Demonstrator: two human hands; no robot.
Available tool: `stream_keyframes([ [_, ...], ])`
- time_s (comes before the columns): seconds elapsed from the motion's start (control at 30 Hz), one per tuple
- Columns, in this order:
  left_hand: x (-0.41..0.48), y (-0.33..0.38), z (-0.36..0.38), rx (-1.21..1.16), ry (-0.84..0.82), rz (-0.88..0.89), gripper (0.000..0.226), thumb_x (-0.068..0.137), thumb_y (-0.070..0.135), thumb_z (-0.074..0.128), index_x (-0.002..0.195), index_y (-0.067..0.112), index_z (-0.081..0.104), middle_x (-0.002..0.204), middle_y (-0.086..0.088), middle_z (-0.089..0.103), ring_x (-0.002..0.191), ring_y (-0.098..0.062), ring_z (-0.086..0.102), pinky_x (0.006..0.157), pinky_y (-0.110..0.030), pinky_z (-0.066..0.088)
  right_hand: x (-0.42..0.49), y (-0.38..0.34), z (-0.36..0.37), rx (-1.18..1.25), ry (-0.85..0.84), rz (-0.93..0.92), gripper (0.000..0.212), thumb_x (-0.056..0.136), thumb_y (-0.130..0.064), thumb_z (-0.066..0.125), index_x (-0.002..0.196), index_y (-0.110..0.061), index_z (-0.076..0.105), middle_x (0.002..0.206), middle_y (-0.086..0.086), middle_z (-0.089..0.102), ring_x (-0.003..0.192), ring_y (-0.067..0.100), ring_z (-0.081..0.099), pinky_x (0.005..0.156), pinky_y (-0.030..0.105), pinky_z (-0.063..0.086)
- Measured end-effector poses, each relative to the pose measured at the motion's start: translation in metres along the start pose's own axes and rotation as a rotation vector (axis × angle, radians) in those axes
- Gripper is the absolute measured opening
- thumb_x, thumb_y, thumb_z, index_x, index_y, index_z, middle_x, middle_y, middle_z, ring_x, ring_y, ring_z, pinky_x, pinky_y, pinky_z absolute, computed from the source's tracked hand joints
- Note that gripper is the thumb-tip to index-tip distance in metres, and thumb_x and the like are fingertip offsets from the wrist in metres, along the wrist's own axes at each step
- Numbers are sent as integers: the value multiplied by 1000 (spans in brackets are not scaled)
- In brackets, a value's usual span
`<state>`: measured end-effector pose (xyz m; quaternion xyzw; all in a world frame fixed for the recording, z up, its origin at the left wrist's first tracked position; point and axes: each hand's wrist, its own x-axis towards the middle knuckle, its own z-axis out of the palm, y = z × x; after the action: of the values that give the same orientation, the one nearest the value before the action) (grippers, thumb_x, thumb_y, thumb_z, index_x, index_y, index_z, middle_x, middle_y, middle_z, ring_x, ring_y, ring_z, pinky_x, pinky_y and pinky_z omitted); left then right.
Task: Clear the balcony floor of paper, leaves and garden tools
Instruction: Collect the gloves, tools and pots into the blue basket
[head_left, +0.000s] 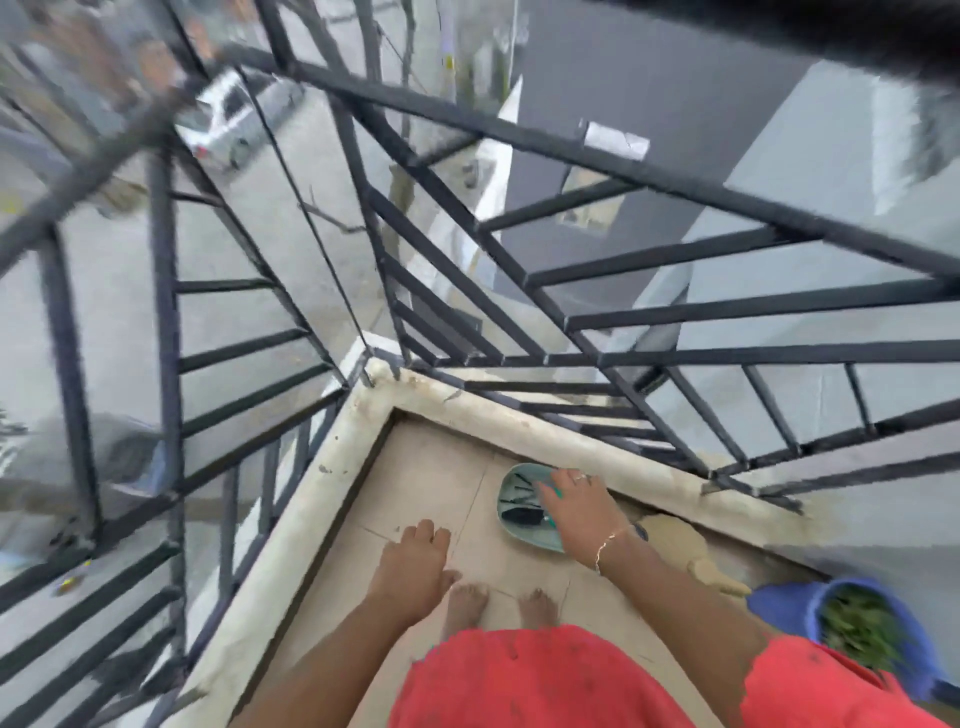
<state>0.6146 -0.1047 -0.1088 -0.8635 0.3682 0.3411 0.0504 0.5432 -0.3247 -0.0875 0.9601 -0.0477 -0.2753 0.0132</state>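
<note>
A pale green dish (511, 506) lies on the tiled balcony floor (431, 488) near the corner, with a dark garden tool (522, 515) lying inside it. My right hand (576, 501) reaches down over the dish, fingers spread and fairly straight, touching or hovering at its right side; the blur hides any contact. My left hand (413, 564) hangs lower left of the dish, fingers loosely extended, holding nothing. A tan glove-like object (685, 545) lies on the floor to the right of the dish.
A blue pot (795, 608) holding green plant matter (857, 629) stands at the lower right. A raised concrete curb (332, 467) and a black metal railing (519, 322) enclose the corner. My bare feet (501, 605) stand on the tiles below the dish.
</note>
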Motion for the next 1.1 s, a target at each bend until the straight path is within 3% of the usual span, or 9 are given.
stream_keyframes([
  [0.07, -20, -5, -2, -72, 46, -62, 46, 94, 47, 43, 128, 15, 42, 129, -5, 43, 119, -24, 42, 98, -38, 40, -11, -5, -19, -45, 59, -26, 60, 52, -25, 80, 108, -13, 60, 105, 12, 57, 88, 32, 60, 71, 36, 48],
  [0.17, -51, -9, 1, -207, 135, -204, 44, 94, 45, 44, 126, 15, 43, 129, -5, 43, 119, -23, 44, 94, -35, 42, -23, -10, -31, -108, 55, -143, 49, 81, -17, 55, 128, -14, 40, 126, 11, 41, 114, 33, 44, 91, 40, 35],
  [0.4, -146, 18, 49, -578, 398, -650, 43, 95, 45, 45, 126, 15, 45, 126, -3, 47, 115, -20, 49, 94, -31, 41, -34, -30, -57, -273, 212, -473, 49, 80, -6, 48, 127, -17, 39, 125, 8, 41, 116, 30, 42, 93, 38, 37],
  [0.57, -222, 62, 113, -780, 485, -973, 42, 94, 45, 46, 124, 16, 44, 128, -3, 45, 120, -21, 43, 96, -33, 40, -50, -96, -50, -421, 239, -762, 54, 41, -17, 86, 90, -17, 63, 82, 7, 60, 63, 27, 61, 50, 38, 51],
  [0.7, -288, 103, 164, -909, 525, -1252, 43, 94, 45, 46, 125, 16, 44, 130, -2, 41, 122, -20, 41, 95, -34, 40, -102, -171, -43, -506, 232, -1058, 46, 92, -19, 43, 138, -20, 36, 139, 8, 39, 126, 28, 41, 100, 35, 35],
  [0.8, -335, 136, 205, -985, 562, -1439, 44, 94, 46, 45, 126, 16, 43, 130, -4, 42, 122, -22, 41, 96, -35, 41, -134, -229, -23, -537, 230, -1248, 47, 96, -24, 40, 142, -23, 29, 144, 3, 33, 131, 24, 34, 104, 32, 30],
  [0.87, -364, 159, 234, -1059, 575, -1554, 43, 94, 45, 45, 125, 16, 43, 129, -4, 43, 122, -21, 41, 96, -36, 41, -156, -266, -6, -559, 215, -1334, 48, 87, -30, 57, 132, -21, 45, 130, 5, 48, 118, 26, 48, 94, 36, 43],
  [0.97, -406, 193, 278, -1180, 587, -1691, 40, 94, 42, 45, 125, 16, 43, 130, -3, 42, 123, -21, 40, 97, -35, 40, -187, -319, 28, -670, 237, -1476, 58, 32, -35, 90, 85, -22, 68, 81, 1, 62, 64, 21, 64, 45, 33, 52],
  [1.1, -467, 234, 337, -1295, 591, -1830, 36, 94, 40, 47, 121, 17, 44, 129, -2, 43, 120, -20, 42, 94, -32, 42, -250, -388, 77, -762, 166, -1593, 62, 11, -36, 90, 68, -24, 69, 66, 0, 61, 48, 18, 60, 36, 29, 45],
])
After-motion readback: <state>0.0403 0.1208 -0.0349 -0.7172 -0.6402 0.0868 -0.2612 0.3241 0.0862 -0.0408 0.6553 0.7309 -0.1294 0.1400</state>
